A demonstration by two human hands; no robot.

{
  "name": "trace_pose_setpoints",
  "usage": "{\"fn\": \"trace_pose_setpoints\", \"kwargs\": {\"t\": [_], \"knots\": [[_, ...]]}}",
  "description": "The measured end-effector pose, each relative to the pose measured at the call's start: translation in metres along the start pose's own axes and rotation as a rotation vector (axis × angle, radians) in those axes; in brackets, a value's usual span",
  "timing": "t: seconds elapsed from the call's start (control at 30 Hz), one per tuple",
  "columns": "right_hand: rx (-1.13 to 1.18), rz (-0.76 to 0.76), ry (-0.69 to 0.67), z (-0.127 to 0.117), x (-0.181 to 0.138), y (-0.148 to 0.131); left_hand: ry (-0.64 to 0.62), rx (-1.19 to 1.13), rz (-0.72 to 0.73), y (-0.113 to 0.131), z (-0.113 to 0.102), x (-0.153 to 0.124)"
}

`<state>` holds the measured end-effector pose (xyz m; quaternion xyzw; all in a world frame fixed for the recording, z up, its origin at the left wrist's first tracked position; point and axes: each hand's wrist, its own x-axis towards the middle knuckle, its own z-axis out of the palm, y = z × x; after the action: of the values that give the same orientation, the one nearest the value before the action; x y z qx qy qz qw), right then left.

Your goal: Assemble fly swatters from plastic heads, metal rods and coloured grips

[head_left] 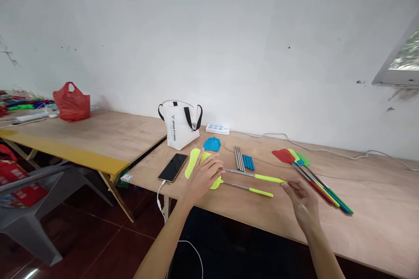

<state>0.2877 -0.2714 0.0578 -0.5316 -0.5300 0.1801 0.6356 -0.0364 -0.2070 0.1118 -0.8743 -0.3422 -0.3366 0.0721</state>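
My left hand (204, 176) rests over the head end of a yellow-green fly swatter, its fingers closed over the part where the metal rod begins; they hide part of the head. My right hand (299, 198) pinches the tip of that fly swatter's handle (270, 178) between thumb and fingers. A second yellow-green fly swatter (261, 192) lies just below, its head partly under my left hand. Behind are blue swatter heads (212, 144), several metal rods (239, 159) and several blue handles (248, 162). Fly swatters in red, yellow, blue and green (316, 178) lie fanned out on the right.
A phone (173, 167) on a white cable lies at the wooden table's (369, 244) left front edge. Behind it stand a white bag (181, 126) and a power strip (218, 129). Another table (108, 135) with a red plastic bag (72, 103) is farther left, beside a grey chair (29, 213).
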Motion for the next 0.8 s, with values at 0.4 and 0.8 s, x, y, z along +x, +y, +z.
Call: {"fn": "trace_pose_setpoints", "kwargs": {"t": [0.4,0.8], "knots": [[-0.616,-0.387,-0.185,0.006,0.001,-0.014,-0.049,-0.013,0.068,0.007,0.005,0.001],[-0.753,-0.684,-0.307,0.043,-0.026,-0.041,-0.080,-0.062,0.153,0.034,0.017,0.004]]}}
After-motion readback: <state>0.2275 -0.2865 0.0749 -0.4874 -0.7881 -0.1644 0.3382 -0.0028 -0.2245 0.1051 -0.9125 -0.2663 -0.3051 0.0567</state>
